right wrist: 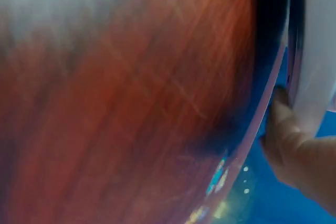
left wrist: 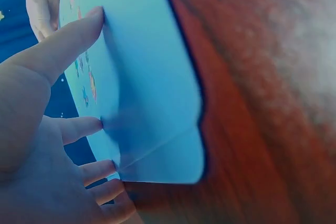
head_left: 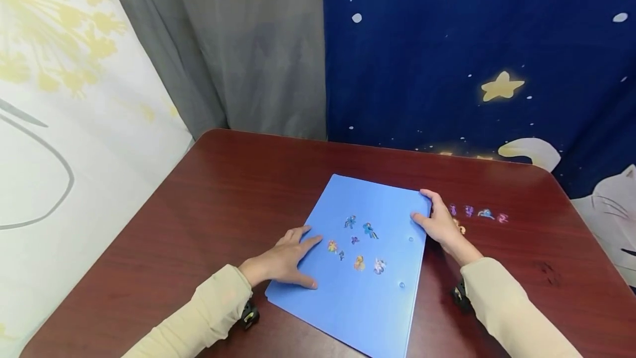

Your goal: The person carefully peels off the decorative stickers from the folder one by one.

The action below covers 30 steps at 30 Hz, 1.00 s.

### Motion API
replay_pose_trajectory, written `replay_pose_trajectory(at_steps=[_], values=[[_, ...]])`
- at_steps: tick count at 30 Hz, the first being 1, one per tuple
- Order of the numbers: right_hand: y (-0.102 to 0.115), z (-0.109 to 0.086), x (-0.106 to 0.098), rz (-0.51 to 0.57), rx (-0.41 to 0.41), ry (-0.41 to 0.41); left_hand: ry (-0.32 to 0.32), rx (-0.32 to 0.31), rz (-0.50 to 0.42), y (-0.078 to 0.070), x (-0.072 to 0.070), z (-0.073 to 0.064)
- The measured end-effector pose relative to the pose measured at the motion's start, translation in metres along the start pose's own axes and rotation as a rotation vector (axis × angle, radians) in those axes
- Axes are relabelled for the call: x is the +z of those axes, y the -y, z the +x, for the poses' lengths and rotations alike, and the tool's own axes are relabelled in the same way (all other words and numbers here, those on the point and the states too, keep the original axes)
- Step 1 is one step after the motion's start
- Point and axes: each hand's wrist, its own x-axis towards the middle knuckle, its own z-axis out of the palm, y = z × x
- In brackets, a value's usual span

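Note:
A blue plastic folder (head_left: 367,203) lies at a slant on the table, with several small colourful pony stickers (head_left: 380,266) on its cover and two round snap buttons (head_left: 402,285) near its right edge. My left hand (head_left: 285,258) rests on the folder's left side with fingers spread. The left wrist view shows that thumb and the fingertips touching the folder (left wrist: 152,93) near a rounded corner. At the upper right corner my right hand (head_left: 439,222) grips the folder's edge, thumb on top. The right wrist view shows part of the right hand (right wrist: 299,150) against the edge.
Right of the right hand, more small stickers (head_left: 486,214) lie in a row on the dark red wooden table (head_left: 238,192), with a yellowish one (head_left: 461,227) close to the hand. Grey (head_left: 258,43) and starry blue curtains (head_left: 422,70) hang behind the table.

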Motion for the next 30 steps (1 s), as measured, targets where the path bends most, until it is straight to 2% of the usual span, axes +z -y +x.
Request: replay_pose_trajectory(at_steps=[3, 6, 16, 21, 25, 30], values=[[0.0, -0.001, 0.003, -0.205, -0.069, -0.024, -0.01, 0.017, 0.012, 0.0, 0.001, -0.001], [-0.003, -0.002, 0.006, -0.321, -0.1, -0.037, -0.015, 0.03, 0.031, 0.0, 0.001, -0.001], [-0.008, -0.014, 0.01, -0.466, -0.153, 0.019, -0.027, 0.042, 0.113, 0.002, 0.002, -0.001], [-0.01, -0.027, 0.017, -0.517, -0.23, 0.01, -0.048, 0.053, 0.157, 0.004, 0.002, 0.002], [-0.01, -0.042, 0.024, -0.55, -0.314, 0.034, -0.067, 0.065, 0.179, 0.004, 0.002, 0.004], [-0.007, -0.06, 0.031, -0.599, -0.369, 0.058, -0.066, 0.074, 0.218, 0.004, -0.003, 0.008]])
